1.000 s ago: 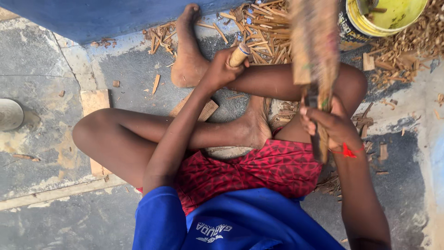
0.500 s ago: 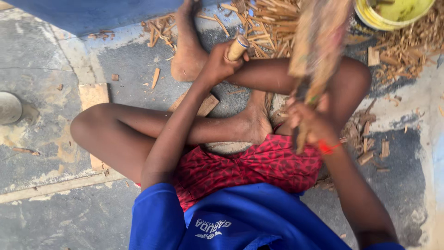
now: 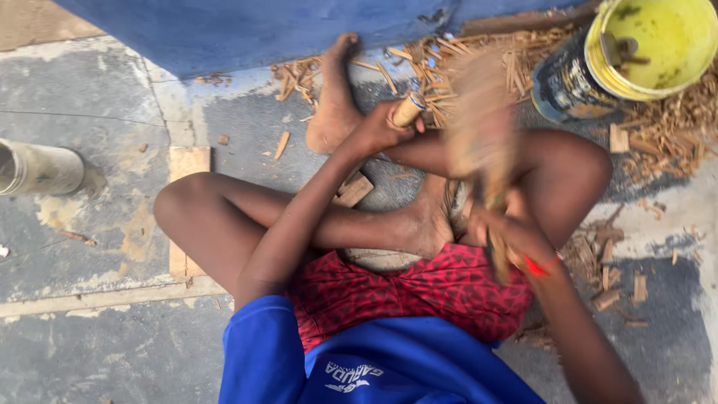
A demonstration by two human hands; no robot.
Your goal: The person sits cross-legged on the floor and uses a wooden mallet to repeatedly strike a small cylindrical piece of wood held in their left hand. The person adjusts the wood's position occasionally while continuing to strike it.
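Cracked concrete floor (image 3: 90, 247), wood chips (image 3: 666, 135) scattered. Your left hand (image 3: 381, 127) fingers wrap a short wooden handle (image 3: 408, 110), tilted up-right. Your right hand (image 3: 512, 236) grips a blurred wooden piece (image 3: 479, 127), upright, just right of it.

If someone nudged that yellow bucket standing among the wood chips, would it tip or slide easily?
The yellow plastic bucket looks nearly empty, with only a small object inside, so it is probably light and would slide readily. It stands upright on loose wood chips, so its footing may be uneven and a push near the rim might tip it.
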